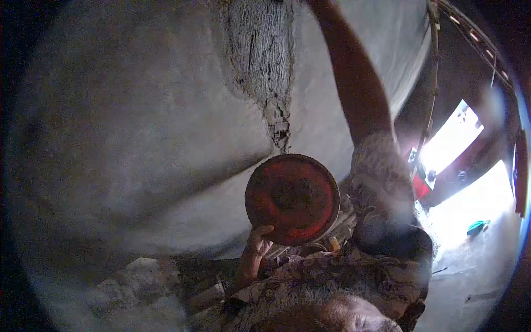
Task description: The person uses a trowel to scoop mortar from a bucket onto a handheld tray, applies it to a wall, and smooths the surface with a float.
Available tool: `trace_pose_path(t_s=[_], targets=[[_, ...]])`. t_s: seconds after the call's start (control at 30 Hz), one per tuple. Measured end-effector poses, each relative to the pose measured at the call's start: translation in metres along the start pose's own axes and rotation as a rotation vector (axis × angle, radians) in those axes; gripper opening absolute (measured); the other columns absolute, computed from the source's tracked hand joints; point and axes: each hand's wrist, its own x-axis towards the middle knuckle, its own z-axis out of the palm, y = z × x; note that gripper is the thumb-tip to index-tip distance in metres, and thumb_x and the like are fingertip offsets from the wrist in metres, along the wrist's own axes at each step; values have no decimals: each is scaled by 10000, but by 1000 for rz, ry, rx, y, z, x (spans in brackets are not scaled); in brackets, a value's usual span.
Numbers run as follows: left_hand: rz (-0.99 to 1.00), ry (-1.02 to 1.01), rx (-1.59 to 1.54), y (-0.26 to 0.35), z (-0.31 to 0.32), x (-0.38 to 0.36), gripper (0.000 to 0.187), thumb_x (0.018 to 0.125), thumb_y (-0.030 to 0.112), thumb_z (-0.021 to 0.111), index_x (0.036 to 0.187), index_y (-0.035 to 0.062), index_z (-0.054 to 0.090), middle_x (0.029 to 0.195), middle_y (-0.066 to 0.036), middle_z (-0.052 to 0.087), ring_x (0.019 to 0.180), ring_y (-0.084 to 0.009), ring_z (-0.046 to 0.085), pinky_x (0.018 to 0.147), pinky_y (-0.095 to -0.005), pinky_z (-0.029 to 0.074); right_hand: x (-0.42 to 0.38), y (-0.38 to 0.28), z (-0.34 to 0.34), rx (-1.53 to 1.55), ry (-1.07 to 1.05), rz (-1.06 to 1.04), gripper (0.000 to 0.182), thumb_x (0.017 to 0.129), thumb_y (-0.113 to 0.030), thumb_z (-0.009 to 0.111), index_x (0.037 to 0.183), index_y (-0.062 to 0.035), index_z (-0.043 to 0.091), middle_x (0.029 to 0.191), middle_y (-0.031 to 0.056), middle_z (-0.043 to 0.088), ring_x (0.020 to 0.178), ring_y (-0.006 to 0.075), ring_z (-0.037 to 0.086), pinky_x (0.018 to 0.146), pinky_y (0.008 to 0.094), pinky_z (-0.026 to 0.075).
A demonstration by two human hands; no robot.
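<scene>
The round red dish [292,200] is in front of the wall [138,110], just under its rough strip [260,50]. The left hand [258,241] pinches its edge, maybe to leave the face free. One flat side faces us; being round, it has no long way. The right arm [359,77] goes up, but I can't tell about the right hand, which is out of sight.

The right arm [359,77] is cut by the top edge, so the right hand cannot be seen. Of the left hand [258,243], the fingers behind the red round pan [292,200] are hidden; the dark patch [298,191] on its face is too dim to identify. The rough strip [260,50] of the wall [127,127] also leaves at the top. A head [348,314] is cut by the bottom edge. The bright area [452,138] is washed out, and one green thing [477,227] is too small to name.
</scene>
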Motion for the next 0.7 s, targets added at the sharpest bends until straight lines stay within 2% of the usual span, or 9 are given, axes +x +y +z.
trace_pose_path(t_s=[0.03,0.07,0.1,0.17,0.3,0.4,0.5,0.57,0.7], targets=[[-37,-74,34,-5,-15,8,321,750,-29,587,1062,26,529,1000,-97,565,836,-216,538,690,-325,470,-46,3,5,-65,217,-95,497,843,-372,528,1281,-151,451,1137,215,540,1111,451,445,904,519,379],[-74,-148,67,-12,-30,18,536,728,-50,586,1241,29,452,1225,-131,506,1136,-283,501,951,-408,454,-95,16,-3,86,92,-136,523,835,-381,533,1269,-103,449,1127,225,533,1069,450,453,898,503,373],[-79,-144,68,-20,-29,24,536,728,-50,586,1241,29,452,1225,-131,506,1136,-283,501,951,-408,454,-124,0,-39,209,135,-222,408,754,-247,650,1133,-128,561,1042,145,548,940,355,500,820,468,415],[5,-312,58,-29,-24,38,551,728,-49,594,1251,34,442,1228,-127,504,1144,-287,494,970,-415,441,-208,29,-24,240,-23,-112,420,734,-223,642,1118,-89,534,1020,153,506,910,368,470,746,445,430],[-70,-289,-3,-44,-28,77,566,726,-62,583,1261,38,429,1242,-133,491,1164,-295,476,1010,-422,403,-327,62,-32,286,-202,74,506,716,-184,710,1179,-111,519,1093,156,520,944,359,509,801,431,441],[-73,-198,3,-55,-15,67,571,726,-63,582,1264,45,425,1251,-134,483,1181,-299,458,1023,-432,383,-368,94,-50,305,-244,149,528,708,-171,716,1187,-97,505,1088,160,524,957,352,511,807,436,434],[-71,-135,14,-64,4,60,574,726,-64,581,1265,50,423,1256,-135,478,1192,-303,446,1032,-438,370,-342,107,-57,362,-184,196,554,710,-155,714,1201,-53,479,1088,175,528,957,349,513,802,441,427],[-39,-230,23,-68,15,56,573,728,-60,579,1267,57,421,1243,-128,486,1182,-308,452,1034,-432,366,-284,109,-57,353,-26,152,570,710,-185,716,1203,-40,469,1091,181,530,957,351,511,810,438,418],[-47,-188,69,-90,9,56,564,732,-49,580,1262,58,420,1228,-122,493,1172,-314,459,1031,-441,366,-166,110,-63,316,155,32,492,734,-237,677,1150,-34,508,1072,195,515,967,370,477,827,448,394]])
